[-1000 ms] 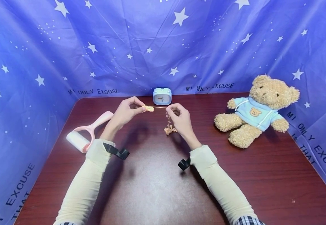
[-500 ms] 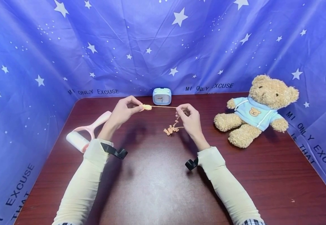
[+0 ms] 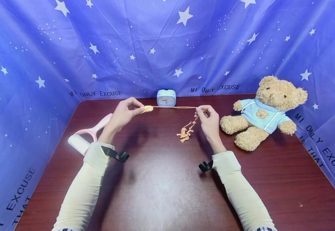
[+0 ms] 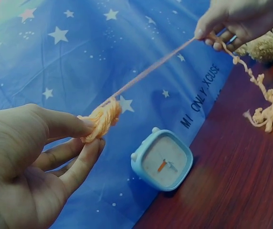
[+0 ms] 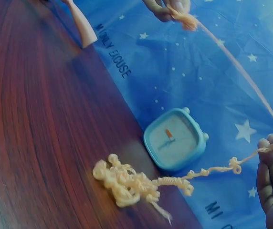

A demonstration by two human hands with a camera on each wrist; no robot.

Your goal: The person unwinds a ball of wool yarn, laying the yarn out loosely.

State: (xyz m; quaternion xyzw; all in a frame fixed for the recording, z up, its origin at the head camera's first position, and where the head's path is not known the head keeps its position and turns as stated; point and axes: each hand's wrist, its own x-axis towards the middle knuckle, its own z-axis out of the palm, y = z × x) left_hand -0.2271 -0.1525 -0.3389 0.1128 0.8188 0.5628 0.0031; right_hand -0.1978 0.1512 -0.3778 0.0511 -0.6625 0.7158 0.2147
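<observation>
My left hand (image 3: 124,112) pinches a small wound bundle of orange yarn (image 4: 103,120) between thumb and fingers, above the table. From the bundle a taut yarn strand (image 3: 174,107) runs across to my right hand (image 3: 209,120), which pinches it between thumb and forefinger. Below the right hand dangles a knotted, kinked length of the same yarn (image 3: 185,133). In the right wrist view this knotted tail (image 5: 124,181) shows loops and a loose end. Whether its lowest part touches the table cannot be told.
A light blue alarm clock (image 3: 166,98) stands at the table's back edge, behind the strand. A pink-handled lint roller (image 3: 79,143) lies beside the left forearm. A teddy bear (image 3: 261,117) in a blue hoodie sits at the right. A blue star-printed cloth (image 3: 144,41) hangs round the table (image 3: 161,192).
My right hand has moved to the right, lengthening the stretched strand and carrying the knotted tail along. My left hand has shifted slightly left, still holding the bundle.
</observation>
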